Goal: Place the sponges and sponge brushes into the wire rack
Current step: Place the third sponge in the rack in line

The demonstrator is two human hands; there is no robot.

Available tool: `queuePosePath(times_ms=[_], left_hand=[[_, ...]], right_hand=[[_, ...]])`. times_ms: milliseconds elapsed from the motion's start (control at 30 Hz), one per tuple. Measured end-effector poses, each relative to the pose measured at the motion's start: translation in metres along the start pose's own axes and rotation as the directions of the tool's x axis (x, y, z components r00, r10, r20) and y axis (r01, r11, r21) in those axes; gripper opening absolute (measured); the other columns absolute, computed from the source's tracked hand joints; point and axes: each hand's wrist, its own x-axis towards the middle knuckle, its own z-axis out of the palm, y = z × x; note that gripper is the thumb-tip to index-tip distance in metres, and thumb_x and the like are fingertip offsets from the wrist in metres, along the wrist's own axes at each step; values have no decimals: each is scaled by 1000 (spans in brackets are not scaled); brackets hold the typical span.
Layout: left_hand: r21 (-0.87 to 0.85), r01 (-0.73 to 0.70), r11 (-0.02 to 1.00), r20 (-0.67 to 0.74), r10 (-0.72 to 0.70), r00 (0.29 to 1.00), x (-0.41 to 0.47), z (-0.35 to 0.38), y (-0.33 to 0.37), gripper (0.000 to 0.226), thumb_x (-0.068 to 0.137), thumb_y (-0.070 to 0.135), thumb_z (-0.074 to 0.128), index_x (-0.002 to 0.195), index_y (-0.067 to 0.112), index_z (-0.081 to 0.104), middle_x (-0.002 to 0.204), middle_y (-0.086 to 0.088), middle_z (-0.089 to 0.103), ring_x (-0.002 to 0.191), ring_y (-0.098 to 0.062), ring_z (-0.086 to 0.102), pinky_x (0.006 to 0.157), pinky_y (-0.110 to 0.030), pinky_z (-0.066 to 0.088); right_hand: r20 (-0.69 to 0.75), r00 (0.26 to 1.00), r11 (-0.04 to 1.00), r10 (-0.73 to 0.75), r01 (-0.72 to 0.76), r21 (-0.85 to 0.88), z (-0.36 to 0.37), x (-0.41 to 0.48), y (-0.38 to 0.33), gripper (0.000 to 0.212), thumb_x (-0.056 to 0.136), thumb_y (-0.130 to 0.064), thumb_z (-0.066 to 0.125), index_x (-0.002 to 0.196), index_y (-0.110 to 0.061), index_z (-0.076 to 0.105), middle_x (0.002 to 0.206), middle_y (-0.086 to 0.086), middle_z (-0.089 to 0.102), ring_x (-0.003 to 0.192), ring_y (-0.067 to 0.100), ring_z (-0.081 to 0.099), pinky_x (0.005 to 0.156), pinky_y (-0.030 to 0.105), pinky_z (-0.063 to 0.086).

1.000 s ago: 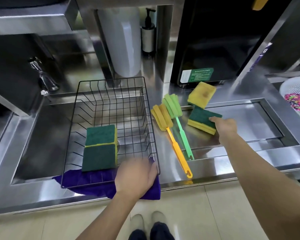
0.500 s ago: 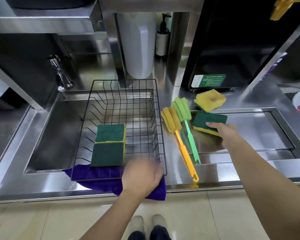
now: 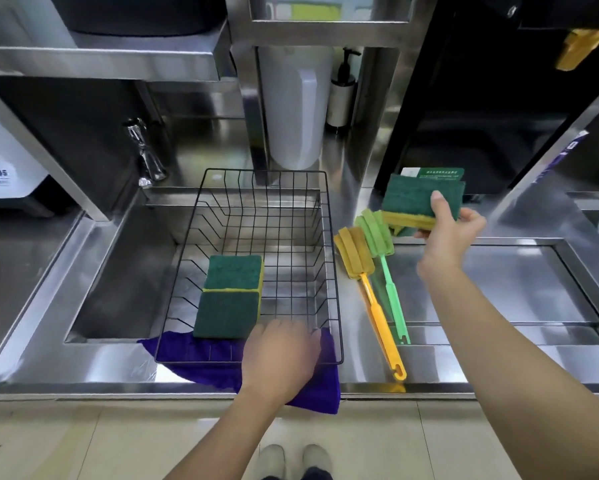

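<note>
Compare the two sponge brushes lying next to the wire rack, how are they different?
The yellow sponge brush has a yellow-orange handle; the green sponge brush has a light green one. The yellow brush lies closer to the wire rack, the green one on its far side. The yellow handle reaches nearer the counter's front edge; the green head sits farther back. Both lie flat on the steel counter, roughly parallel, foam heads pointing away.

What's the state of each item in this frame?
wire rack: upright, holding two sponges
two sponges: lying flat, green side up
third sponge: lifted, gripped
right hand: shut on third sponge
left hand: resting on rack's near edge
yellow brush: on counter
green brush: on counter
</note>
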Motion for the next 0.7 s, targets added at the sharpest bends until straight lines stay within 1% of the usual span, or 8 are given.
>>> queuePosePath(times_ms=[133,267,333,433,533,600,667,700], left_hand=[[60,55,997,-94,-50,994,-7,-2,-30,40,93,37,45,67,11,61,60,-2,57,57,-23,53,57,-35,42],[86,110,990,-125,-99,987,-16,-6,-54,38,92,37,46,70,10,62,64,-4,58,62,-25,54,61,-37,41],[80,130,988,-116,-120,986,-19,-6,-60,38,92,38,46,72,11,63,66,-3,59,63,-24,55,61,-37,42],[74,131,989,-122,-122,985,-21,-6,-63,38,92,39,45,72,11,62,66,-2,58,62,-23,54,60,-36,42],[99,91,991,-173,-73,982,-21,-5,-63,35,90,36,47,68,12,60,63,-1,54,58,-21,49,56,-32,34],[109,79,991,-195,-57,979,-20,-5,-63,33,89,35,48,66,13,59,62,0,53,57,-20,48,54,-32,32],[105,80,991,-197,-58,979,-20,-4,-64,32,88,35,49,66,14,59,62,0,53,57,-21,48,53,-31,33],[103,82,991,-195,-61,979,-20,-3,-64,32,87,36,49,66,14,60,62,0,53,57,-21,48,53,-31,33]], right_hand=[[147,972,982,183,-187,15,32,-18,16,35,80,-21,70,83,-21,36,98,3,52,67,18,59,52,29,51],[305,903,953,304,-280,-118,64,-41,39,35,81,-16,70,79,-17,35,98,7,54,72,21,62,58,32,57],[363,862,934,354,-304,-189,79,-51,53,33,80,-15,70,82,-14,38,107,14,56,74,22,63,62,35,58],[391,818,898,421,-315,-309,97,-62,72,34,79,-17,72,82,-13,39,112,15,55,75,23,63,73,39,59],[381,805,861,455,-289,-418,112,-68,91,33,78,-21,73,80,-13,42,117,16,58,97,29,63,80,40,57],[354,811,842,465,-282,-459,121,-71,102,33,76,-25,75,79,-13,44,114,15,60,107,32,59,89,45,53],[332,818,822,469,-267,-502,129,-73,110,32,78,-29,73,82,-12,45,107,12,56,105,30,55,97,45,45],[329,823,817,464,-253,-518,132,-75,114,32,80,-29,71,88,-11,45,105,10,54,102,28,52,95,42,42]])
